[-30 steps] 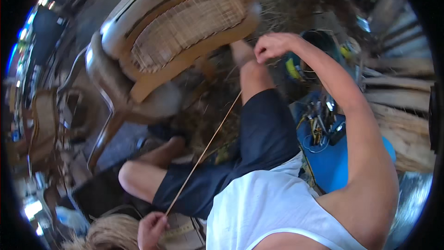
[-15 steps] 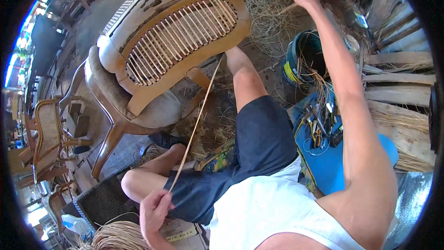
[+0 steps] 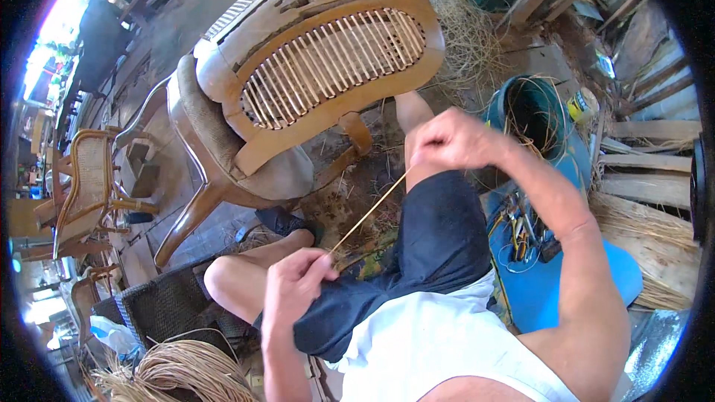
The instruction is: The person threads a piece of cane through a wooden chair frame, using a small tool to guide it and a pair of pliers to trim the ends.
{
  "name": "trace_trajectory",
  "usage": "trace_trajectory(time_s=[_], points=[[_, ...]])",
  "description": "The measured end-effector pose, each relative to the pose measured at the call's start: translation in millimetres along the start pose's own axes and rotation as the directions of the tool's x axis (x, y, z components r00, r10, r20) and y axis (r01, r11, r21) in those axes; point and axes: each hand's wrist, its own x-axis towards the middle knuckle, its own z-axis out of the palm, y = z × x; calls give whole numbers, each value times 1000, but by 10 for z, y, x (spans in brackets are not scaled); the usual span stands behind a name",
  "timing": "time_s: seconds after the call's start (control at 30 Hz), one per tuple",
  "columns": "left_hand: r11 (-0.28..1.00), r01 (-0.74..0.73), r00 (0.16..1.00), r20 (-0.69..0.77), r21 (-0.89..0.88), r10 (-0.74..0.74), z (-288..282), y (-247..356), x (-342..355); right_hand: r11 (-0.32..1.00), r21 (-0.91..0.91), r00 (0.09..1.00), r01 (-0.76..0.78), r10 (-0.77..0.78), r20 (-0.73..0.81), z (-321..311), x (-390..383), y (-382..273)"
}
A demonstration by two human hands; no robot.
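The wooden chair, the largest thing, fills the upper middle, its slatted back panel turned toward the person, likely for easy reach. At right, a blue surface carries a cluster of hand tools, probably placed to be handy. Above it stands a green bucket with loose strands over its rim; a bundle of cane lies at lower left. In the centre, the left hand pinches a thin strand between thumb and fingers. The right hand, blurred, has its fingers curled together on the strand's upper stretch. The strand runs straight between them, apparently held taut.
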Motion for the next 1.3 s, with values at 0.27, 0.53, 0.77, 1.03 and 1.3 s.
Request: trace_trajectory(time_s=[0.27, 0.53, 0.77, 1.03, 1.3], points=[[962, -60, 981, -163, 266, 107, -283, -40, -199, 787, -615, 894, 37, -301, -332, 203, 234, 10], [960, -183, 973, -105, 211, 208, -122, -156, -63, 968, 252, 998, 2, -19, 64, 862, 232, -190], [978, 185, 954, -257, 97, -155, -747, -490, -634, 965, 182, 978, -188, 200, -51, 123, -5, 410], [977, 161, 941, -320, 137, -110, -814, -655, -749, 981, 93, 981, -169, 176, -75, -26, -59, 532], [964, 111, 898, -439, 244, 8, -964, -483, -702, 607, -682, 884, -409, 76, -462, -284, 6, 401]])
